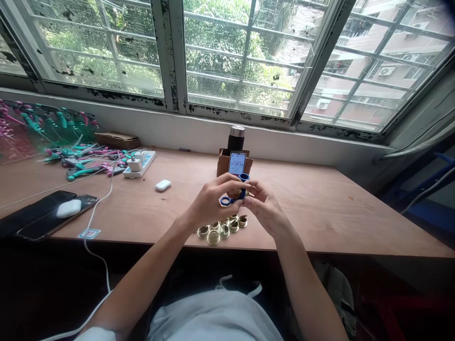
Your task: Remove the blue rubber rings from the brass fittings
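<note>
My left hand (209, 201) and my right hand (265, 208) meet above the near edge of the wooden table (320, 208). Both are closed together on a small blue tool (242, 181) with ring-shaped handles, and a gold-coloured piece shows between the fingers. Right below the hands lie several gold metal rings (222, 228) in a loose cluster on the table. Behind the hands a phone (237, 163) with a lit screen leans in a small cardboard box, and a dark flask (236, 137) with a metal cap stands behind it.
At the far left lies a pile of pink and teal tools (81, 158), with a white power strip (139, 164) and its cable. Two dark phones (46, 213), a white earbud case (68, 208) and a small white case (162, 185) sit on the left. A barred window runs behind.
</note>
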`<state>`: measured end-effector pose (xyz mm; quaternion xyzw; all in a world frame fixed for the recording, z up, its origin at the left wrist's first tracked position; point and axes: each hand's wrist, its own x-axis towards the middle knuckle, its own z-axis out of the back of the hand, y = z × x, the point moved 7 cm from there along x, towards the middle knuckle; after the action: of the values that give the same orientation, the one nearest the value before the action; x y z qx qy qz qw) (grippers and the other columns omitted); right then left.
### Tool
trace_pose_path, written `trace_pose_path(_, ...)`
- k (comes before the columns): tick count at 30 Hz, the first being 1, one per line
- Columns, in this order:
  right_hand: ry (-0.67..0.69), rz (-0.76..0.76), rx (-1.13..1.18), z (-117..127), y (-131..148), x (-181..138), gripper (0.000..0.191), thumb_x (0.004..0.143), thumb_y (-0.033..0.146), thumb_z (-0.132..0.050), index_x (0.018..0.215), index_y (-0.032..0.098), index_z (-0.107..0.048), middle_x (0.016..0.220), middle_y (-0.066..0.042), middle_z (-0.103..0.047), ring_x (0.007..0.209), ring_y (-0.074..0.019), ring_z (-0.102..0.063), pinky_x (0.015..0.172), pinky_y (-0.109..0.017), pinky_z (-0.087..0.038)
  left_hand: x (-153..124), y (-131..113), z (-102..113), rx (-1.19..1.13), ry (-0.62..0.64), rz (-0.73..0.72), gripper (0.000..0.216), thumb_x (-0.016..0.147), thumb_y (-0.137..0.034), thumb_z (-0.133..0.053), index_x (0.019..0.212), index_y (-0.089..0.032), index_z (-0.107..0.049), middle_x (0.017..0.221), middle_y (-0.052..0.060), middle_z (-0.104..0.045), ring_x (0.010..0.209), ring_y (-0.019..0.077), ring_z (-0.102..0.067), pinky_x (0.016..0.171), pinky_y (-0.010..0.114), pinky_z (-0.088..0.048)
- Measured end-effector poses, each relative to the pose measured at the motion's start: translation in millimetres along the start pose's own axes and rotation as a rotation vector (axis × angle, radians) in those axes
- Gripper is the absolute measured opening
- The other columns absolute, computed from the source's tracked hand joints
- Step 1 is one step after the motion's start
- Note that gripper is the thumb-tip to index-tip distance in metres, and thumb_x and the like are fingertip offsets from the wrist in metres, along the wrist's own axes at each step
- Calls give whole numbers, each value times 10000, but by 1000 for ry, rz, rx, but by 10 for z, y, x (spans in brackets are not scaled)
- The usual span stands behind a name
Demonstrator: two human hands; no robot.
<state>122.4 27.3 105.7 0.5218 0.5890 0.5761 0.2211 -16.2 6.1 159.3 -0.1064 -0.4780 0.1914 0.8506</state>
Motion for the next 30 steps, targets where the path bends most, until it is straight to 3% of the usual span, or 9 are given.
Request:
trace_pose_path(9, 12, -40, 78, 3, -65, 1, 328, 867, 294, -824, 1160, 245, -684, 1130, -45, -724, 946, -189, -733, 882, -338, -620, -19, -4, 9, 45, -24, -28, 389, 900, -117, -667, 1264, -250, -703, 1148, 76, -681, 908, 154, -682, 783, 288, -613)
trace_pose_path(17, 7, -71, 20, 27, -91, -1, 324, 867, 326, -831, 1152, 232, -706, 1156, -81, -741, 1034, -230, -732, 896, -368, -609, -12, 25, 20, -16, -26, 23, 345, 895, -127, -679, 1219, -228, -735, 1102, 72, -690, 846, 138, -679, 732, 275, -636)
trace_pose_path(26, -53, -49, -112, 111, -53, -5, 340, 837, 338, -849, 1156, 262, -757, 1175, -54, -750, 1077, -228, -709, 1007, -410, -553, -39, 226, 414, -33, -196, 133, 372, 916, -220, -727, 1287, -233, -721, 1159, 76, -698, 856, 138, -728, 795, 297, -680)
trace_pose_path(30, -58, -52, -126, 110, -49, -13, 375, 833, 326, -850, 1187, 250, -750, 1149, -53, -759, 1066, -227, -707, 965, -397, -575, -72, 313, 507, -50, -241, 194, 369, 910, -267, -744, 1278, -235, -723, 1154, 78, -719, 875, 161, -750, 822, 323, -684)
